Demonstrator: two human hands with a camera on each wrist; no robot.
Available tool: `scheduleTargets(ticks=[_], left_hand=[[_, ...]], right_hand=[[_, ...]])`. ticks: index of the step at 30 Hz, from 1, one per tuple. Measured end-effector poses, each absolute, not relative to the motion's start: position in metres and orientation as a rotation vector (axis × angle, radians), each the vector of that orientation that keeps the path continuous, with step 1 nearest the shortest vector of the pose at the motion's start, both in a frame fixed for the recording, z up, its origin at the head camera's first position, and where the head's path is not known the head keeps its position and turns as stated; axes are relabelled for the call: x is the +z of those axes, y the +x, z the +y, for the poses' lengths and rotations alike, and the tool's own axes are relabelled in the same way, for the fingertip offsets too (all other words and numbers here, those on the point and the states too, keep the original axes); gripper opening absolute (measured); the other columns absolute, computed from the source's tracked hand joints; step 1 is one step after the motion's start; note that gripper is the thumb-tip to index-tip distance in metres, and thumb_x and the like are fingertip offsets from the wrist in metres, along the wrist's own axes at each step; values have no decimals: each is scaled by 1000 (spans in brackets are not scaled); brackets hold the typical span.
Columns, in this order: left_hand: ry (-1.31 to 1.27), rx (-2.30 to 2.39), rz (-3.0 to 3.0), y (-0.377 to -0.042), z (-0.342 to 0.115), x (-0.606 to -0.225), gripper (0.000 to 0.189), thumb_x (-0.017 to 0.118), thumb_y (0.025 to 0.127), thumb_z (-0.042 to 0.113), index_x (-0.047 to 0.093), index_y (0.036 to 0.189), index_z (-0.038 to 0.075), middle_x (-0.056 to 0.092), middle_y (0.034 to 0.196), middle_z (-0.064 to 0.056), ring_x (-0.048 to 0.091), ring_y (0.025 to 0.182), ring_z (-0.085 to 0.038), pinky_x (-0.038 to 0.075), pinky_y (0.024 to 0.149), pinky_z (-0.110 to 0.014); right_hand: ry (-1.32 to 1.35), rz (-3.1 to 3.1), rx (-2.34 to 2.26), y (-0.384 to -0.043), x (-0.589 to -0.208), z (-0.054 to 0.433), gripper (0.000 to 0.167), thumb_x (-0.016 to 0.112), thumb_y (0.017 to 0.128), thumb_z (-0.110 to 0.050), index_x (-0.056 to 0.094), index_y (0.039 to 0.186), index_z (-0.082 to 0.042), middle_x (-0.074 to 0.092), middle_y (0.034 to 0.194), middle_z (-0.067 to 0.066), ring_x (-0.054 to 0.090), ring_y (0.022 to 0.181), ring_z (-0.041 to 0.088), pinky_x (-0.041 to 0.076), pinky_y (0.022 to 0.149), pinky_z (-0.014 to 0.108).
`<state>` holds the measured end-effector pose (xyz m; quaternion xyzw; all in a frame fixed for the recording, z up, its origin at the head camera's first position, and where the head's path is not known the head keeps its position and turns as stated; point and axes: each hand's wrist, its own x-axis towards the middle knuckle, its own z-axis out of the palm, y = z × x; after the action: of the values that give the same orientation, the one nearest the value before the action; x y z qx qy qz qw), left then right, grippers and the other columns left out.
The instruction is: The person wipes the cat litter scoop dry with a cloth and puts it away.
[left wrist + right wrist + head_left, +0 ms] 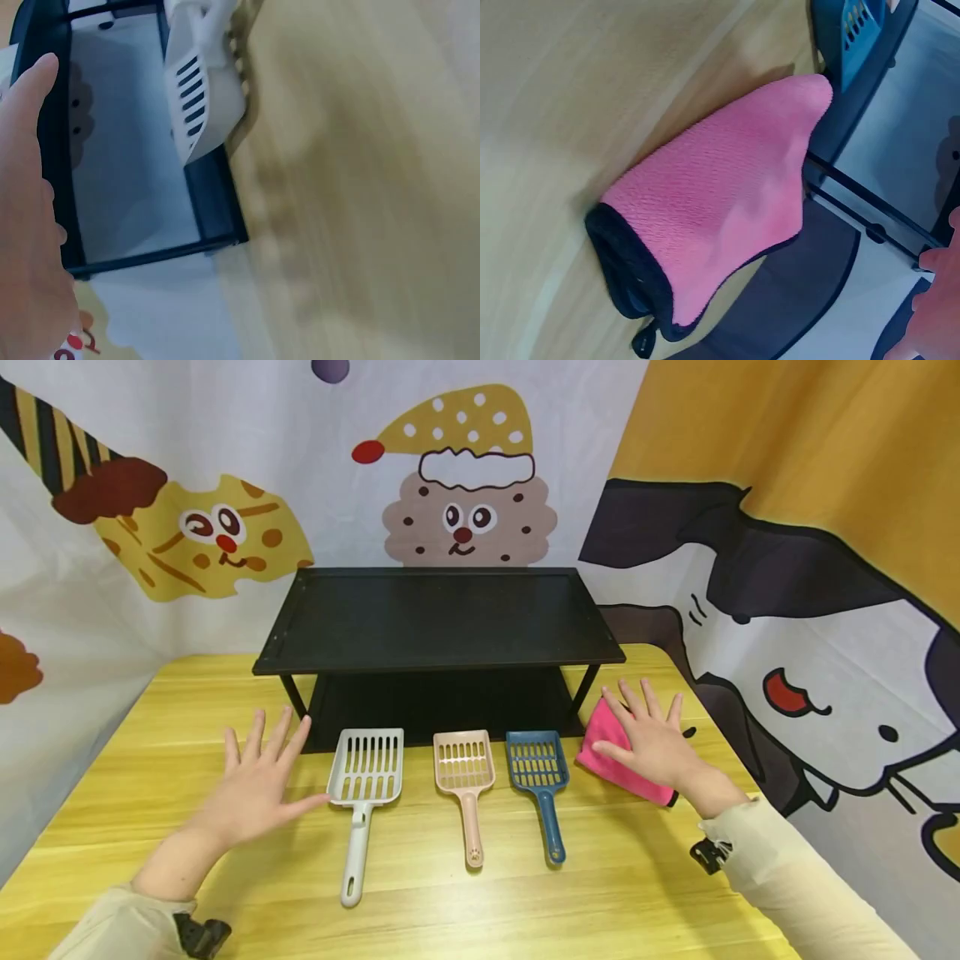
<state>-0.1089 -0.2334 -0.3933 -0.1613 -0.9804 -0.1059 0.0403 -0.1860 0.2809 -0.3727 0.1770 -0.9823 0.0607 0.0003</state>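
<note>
My left hand (251, 789) is spread over the table at the left, its thumb tip overlapping the edge of a light grey litter scoop (366, 768) in the head view. My right hand (651, 743), fingers also spread, hovers over a folded pink cloth (712, 195) with black edging. Neither hand holds anything. Between them lie a pink-beige litter scoop (465, 762) and a dark blue litter scoop (537, 760), both with slotted heads toward the rack and handles toward me. The left wrist view shows the grey scoop's slotted head beside the rack's base.
A black two-tier rack (442, 618) stands at the back of the wooden table (427, 918), its lower shelf right behind the scoop heads. A printed curtain (330, 410) with cartoon figures hangs behind and along the right side.
</note>
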Motion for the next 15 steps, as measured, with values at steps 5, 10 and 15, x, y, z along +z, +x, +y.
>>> scheduleTargets(ticks=[5, 10, 15], left_hand=[[-506, -327, -3022, -106, -225, -403, 106, 59, 79, 62, -2, 151, 12, -4, 155, -22, -9, 138, -51, -7, 100, -74], [-523, -366, -3049, -103, -214, -415, 110, 61, 77, 63, -2, 151, 11, -1, 155, -25, -6, 137, -54, -5, 100, -75], [-484, -424, -3073, -100, -205, -427, 116, 63, 73, 64, -2, 150, 7, -3, 154, -27, -2, 135, -58, -4, 99, -76]], right_hand=[[549, -3105, 175, -188, -381, 283, 84, 56, 87, -52, 16, 150, -14, 10, 155, 22, -3, 141, 47, -11, 99, 74], [585, -3097, 139, -191, -392, 284, 83, 56, 86, -54, 20, 150, -15, 14, 154, 22, 1, 140, 50, -6, 99, 76], [603, -3125, 138, -194, -407, 284, 79, 55, 87, -54, 24, 149, -16, 16, 153, 22, 3, 138, 52, -6, 99, 76]])
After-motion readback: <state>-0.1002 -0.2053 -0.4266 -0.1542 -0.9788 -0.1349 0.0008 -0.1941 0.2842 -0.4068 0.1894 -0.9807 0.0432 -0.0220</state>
